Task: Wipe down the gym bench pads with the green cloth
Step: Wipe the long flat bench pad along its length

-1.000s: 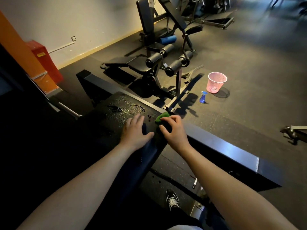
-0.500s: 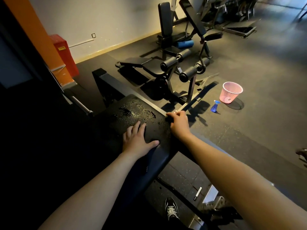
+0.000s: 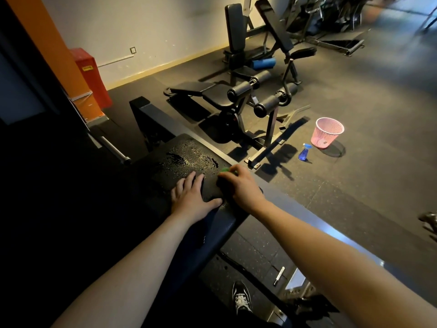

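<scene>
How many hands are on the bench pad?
2. The left hand lies flat on the bench pad; the right hand, beside it, grips the green cloth at its right edge.

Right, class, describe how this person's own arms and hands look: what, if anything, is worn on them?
Both arms are bare as far as the frame shows: no sleeve covers the left forearm or the right forearm. The left hand and right hand are ungloved, and no watch, ring, wristband or marking is visible on either.
</scene>
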